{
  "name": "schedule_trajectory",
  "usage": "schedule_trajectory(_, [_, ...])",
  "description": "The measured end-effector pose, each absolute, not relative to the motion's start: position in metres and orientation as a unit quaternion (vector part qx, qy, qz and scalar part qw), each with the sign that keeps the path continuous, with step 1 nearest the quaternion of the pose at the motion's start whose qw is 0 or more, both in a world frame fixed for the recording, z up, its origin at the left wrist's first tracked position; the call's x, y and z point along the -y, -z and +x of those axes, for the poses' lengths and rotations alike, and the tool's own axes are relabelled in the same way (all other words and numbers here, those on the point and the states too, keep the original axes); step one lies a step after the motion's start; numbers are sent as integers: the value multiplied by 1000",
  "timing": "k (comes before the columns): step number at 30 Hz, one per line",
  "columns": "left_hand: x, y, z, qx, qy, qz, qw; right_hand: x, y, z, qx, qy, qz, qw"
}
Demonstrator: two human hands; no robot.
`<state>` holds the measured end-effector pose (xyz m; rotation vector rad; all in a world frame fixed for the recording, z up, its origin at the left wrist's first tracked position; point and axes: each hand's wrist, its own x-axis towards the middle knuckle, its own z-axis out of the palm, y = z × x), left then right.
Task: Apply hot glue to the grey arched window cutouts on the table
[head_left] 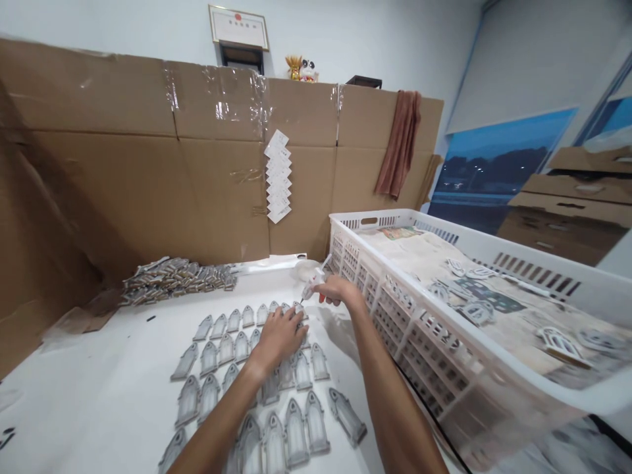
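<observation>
Several grey, arch-shaped pieces (295, 431) lie in rows on the white table surface. My left hand (282, 334) rests palm down over the upper rows, its fingers spread on the pieces. Just right of it, my right hand (333, 290) is wrapped round a small white glue gun (312, 284) with an orange-red trigger. The tool's thin tip points down at a piece in the top row, close to my left fingertips. Parts of the rows are hidden under my left hand and forearm.
A heap of similar pieces (172, 280) lies at the back left, against a cardboard wall (222, 197). A large white basket (395, 299) with flat items stands close along my right forearm. A brown cloth (401, 145) hangs on the cardboard.
</observation>
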<state>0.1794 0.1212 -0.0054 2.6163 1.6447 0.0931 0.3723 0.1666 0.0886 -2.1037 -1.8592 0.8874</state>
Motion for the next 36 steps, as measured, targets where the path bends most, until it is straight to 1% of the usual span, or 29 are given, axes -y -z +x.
schedule_trajectory(6, [-125,4,176,-529,-29,847,38,-167,-88,372,640,-323,-692,79])
schedule_trajectory(14, [-128,14,174,-522,-54,851,21,-175,-79,369,640,-325,-691,78])
schedule_trajectory(26, [-127,9,174,-525,-42,849,42,-179,-71,372,645,-306,-695,83])
schedule_trajectory(36, [-125,8,174,-523,-41,851,34,-178,-71,370,645,-294,-700,82])
